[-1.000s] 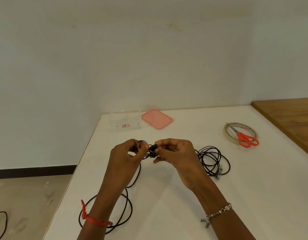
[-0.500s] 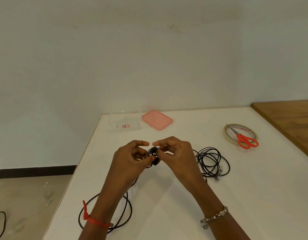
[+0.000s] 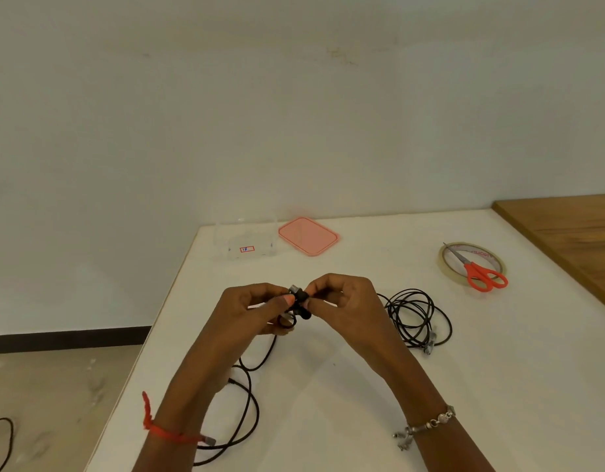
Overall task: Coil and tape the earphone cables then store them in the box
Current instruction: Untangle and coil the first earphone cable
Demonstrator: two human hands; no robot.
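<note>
Black earphone cable (image 3: 299,301) pinched by left hand (image 3: 250,311) and right hand (image 3: 348,301); trailing slack may tangle while coiling.

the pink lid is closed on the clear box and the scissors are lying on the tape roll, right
Not quite. The pink lid is off, lying flat just to the right of the open clear box. The scissors do lie on the tape roll. The head view shows both.
</note>
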